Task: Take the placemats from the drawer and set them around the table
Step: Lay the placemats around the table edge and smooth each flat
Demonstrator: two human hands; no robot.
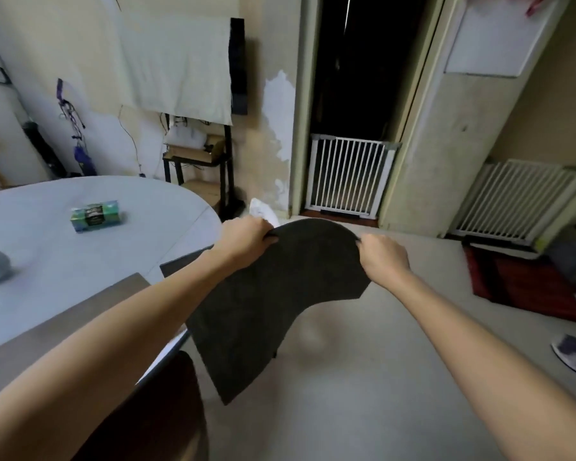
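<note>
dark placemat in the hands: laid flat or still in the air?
In the air: the dark felt-like placemat hangs bowed between left hand and right hand, beyond the table edge.

a green packet (97, 215) lies on the pale tabletop (47, 254). a white baby gate (348, 176) closes the dark doorway; a red mat (526, 284) lies on the floor.

Two bare forearms, no sleeves, apparently nothing on wrists or hands (243, 239).
</note>
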